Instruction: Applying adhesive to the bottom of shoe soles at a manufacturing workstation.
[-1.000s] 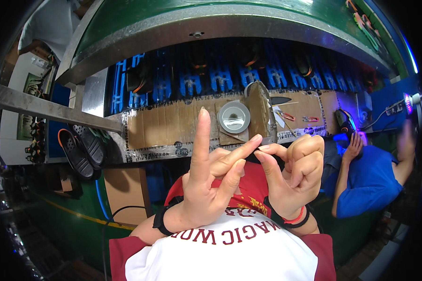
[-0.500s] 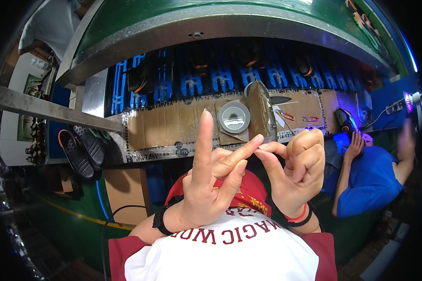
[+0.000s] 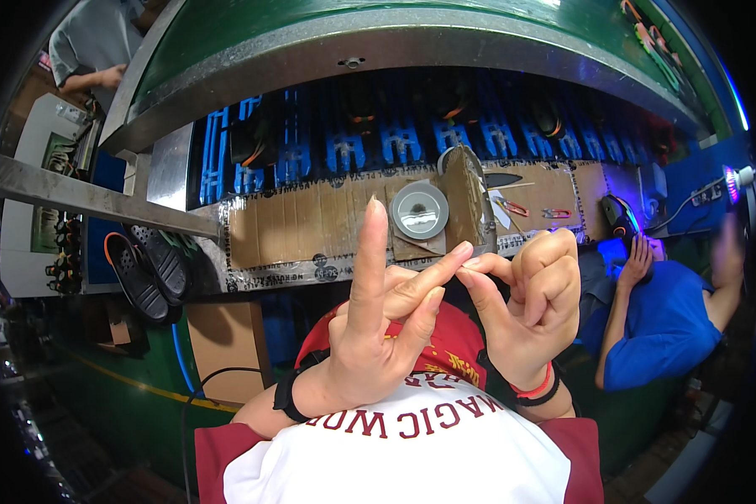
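Note:
Both my hands are raised over my lap, in front of the bench edge. My left hand [image 3: 365, 336] is open, with its index finger pointing up, its thumb out and another finger stretched to the right. At that finger's tip my right hand [image 3: 533, 294] makes a pinch, thumb and index tips together, the other fingers curled. Whether anything small sits in the pinch is too small to tell. Beyond my hands, a round pale grey dish [image 3: 419, 209] with a dark spot in its middle rests on the cardboard, beside an upright piece of cardboard [image 3: 470, 200].
Cardboard [image 3: 294, 223] covers the bench. A knife [image 3: 502, 179] and red-handled snips [image 3: 512, 208] lie to the right. Black clogs [image 3: 155, 273] sit at the left. A metal frame [image 3: 395, 46] crosses above blue racks [image 3: 396, 139]. A co-worker in blue [image 3: 664, 323] works at right.
My hands keep nearly the same pose; the left index finger shifts very slightly right. At the upper left, another person has moved and a forearm now shows.

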